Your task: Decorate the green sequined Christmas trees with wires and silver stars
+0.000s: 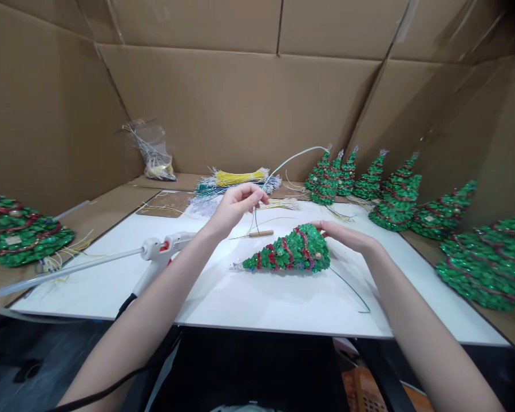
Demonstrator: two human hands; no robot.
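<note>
Pinched between the fingertips of my left hand [244, 201] are thin wires [298, 153]. A pale length arcs up and to the right, while green and pale ends hang below the fingers. My right hand [341, 233] is at the broad base of a beaded Christmas tree [292, 250], its fingers partly hidden behind the base. The tree lies on its side on the white board [257, 303], its silver star tip pointing left. A dark green wire [351, 288] trails from the base toward the right. Behind the tree lies a wooden-handled tool [261, 233] with a thin shaft.
A white glue gun [158, 254] with a long glue stick lies left, partly behind my left forearm. Wire bundles [240, 177] and a plastic bag [154, 151] are at the back. Several finished trees [395, 200] line the right side; another tree [21, 229] is far left.
</note>
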